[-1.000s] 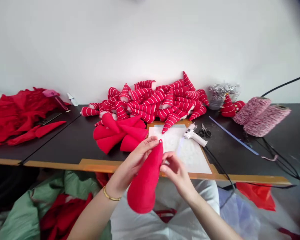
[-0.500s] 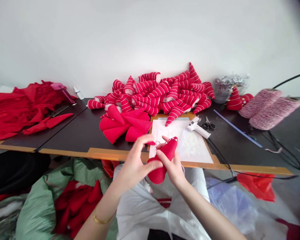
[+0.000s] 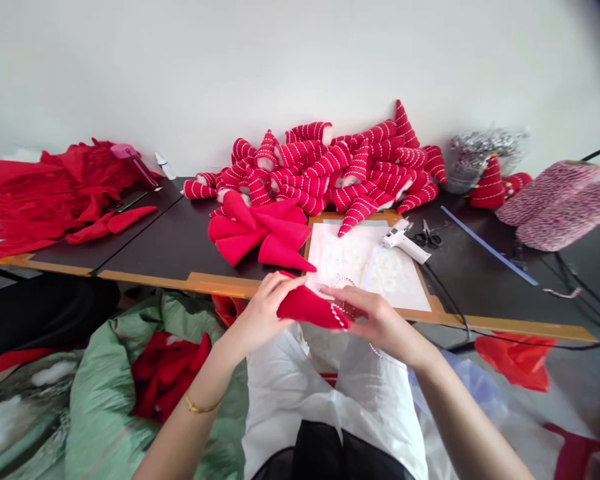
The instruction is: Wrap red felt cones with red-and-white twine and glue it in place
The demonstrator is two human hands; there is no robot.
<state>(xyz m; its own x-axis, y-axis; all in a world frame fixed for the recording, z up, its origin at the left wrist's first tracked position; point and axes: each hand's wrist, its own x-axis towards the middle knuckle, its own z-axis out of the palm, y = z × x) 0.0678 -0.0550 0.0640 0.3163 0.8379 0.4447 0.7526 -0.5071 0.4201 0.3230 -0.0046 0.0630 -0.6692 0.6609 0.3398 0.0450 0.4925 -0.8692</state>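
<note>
At the centre of the frame we hold a red felt cone [image 3: 307,307] nearly sideways, its tip toward the right. Our left hand [image 3: 264,312] has its grip clasped around the wider end. Our right hand [image 3: 380,319] is at the tip, where white-flecked twine [image 3: 337,315] wraps; we cannot tell whether its grip is clenched on anything. Beyond, on the worktop [image 3: 165,243], we see plain red cones [image 3: 257,230] left of a white sheet [image 3: 340,250], and a glue gun [image 3: 406,244] beside scissors [image 3: 429,236]. Striped cones [image 3: 329,161] heap at upper centre.
</note>
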